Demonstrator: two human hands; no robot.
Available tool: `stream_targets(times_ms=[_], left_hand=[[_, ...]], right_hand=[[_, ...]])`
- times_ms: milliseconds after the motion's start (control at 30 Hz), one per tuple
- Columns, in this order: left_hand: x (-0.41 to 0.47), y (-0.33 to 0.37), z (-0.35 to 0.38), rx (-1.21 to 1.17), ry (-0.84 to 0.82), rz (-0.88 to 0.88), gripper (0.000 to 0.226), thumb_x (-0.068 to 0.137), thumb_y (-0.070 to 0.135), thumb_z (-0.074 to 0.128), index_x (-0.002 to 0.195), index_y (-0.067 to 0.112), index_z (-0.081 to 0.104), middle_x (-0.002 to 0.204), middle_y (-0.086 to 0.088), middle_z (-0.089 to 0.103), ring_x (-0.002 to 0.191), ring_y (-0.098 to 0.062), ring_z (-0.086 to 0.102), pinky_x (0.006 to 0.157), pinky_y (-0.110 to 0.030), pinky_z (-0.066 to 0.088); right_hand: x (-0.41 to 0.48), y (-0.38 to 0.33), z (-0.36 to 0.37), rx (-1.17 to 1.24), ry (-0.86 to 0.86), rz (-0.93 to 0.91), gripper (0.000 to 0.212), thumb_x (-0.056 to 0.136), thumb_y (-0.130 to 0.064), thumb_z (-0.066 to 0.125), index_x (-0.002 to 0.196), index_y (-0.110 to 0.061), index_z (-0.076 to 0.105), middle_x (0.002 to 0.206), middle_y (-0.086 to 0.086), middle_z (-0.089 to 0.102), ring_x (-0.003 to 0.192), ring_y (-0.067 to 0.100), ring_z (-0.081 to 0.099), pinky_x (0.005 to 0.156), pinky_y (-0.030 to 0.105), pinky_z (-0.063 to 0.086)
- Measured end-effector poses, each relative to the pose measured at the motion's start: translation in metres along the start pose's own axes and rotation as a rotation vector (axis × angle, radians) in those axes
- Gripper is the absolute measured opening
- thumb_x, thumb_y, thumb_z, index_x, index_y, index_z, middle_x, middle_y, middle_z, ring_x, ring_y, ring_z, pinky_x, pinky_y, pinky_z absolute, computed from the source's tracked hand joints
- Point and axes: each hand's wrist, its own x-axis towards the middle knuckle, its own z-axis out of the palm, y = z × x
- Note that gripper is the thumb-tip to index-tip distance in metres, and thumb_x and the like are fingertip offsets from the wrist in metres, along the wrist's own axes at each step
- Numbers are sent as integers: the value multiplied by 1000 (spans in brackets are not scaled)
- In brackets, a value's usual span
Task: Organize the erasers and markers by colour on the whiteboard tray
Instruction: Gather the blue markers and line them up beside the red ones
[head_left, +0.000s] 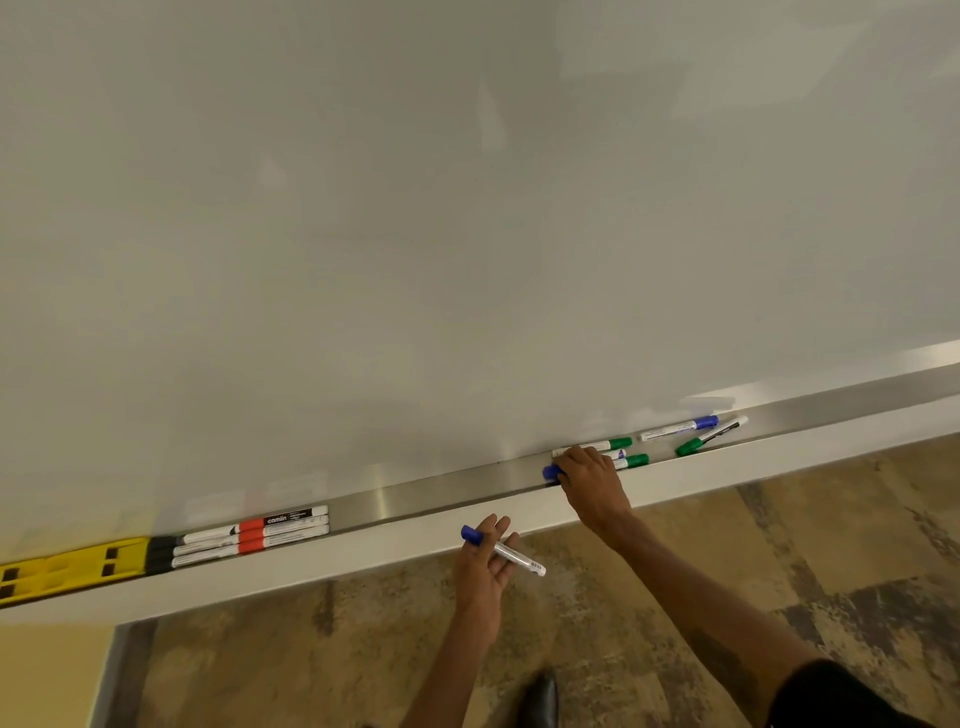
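My left hand (485, 569) hangs below the metal tray (436, 496) and holds a blue-capped marker (501, 550). In the tray, my right hand (589, 480) closes on a second blue-capped marker (552, 473). Just right of that hand lie two green-capped markers (618, 444), (635, 460) with another marker partly hidden between them. Further right are a blue-capped marker (680, 427) and a tilted green-capped marker (711, 436). At the tray's left end sit yellow erasers (67, 569), then three black-capped markers (200, 545), then three red-capped markers (283, 530).
The whiteboard (467, 208) fills the upper view. Below the tray's white front ledge (363, 558) is a mottled brown floor (675, 545). A dark shoe (543, 699) shows near the bottom. The tray stretch between the red markers and my right hand holds nothing.
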Motion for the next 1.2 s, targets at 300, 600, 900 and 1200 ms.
stream_targets(times_ms=[300,600,900,1200], left_hand=[[0,5,2,-71,-48,5,34,97,14,55,131,10,55,126,-8,67,111,-28,67,93,-41,53],[1,15,7,-165,-50,60,35,95,14,57,129,3,55,114,-17,70,109,-31,66,96,-42,54],[-2,11,8,-185,-42,63,37,95,13,57,130,2,54,102,-14,74,94,-26,72,87,-38,56],[1,6,13,-202,-32,4,30,95,12,56,123,0,56,119,-19,69,104,-31,70,90,-43,56]], right_hand=[[-2,-23,5,98,86,-200,29,81,-11,75,106,-20,63,104,0,69,101,22,63,91,35,46],[-21,-89,-10,528,50,-248,21,93,-17,60,112,-15,69,104,1,72,91,16,63,80,25,50],[-43,-85,7,489,-28,-242,30,93,-8,58,121,-17,66,117,3,66,102,15,61,88,22,50],[-27,29,-32,216,302,215,33,89,7,56,120,-3,63,121,19,65,113,32,60,102,46,46]])
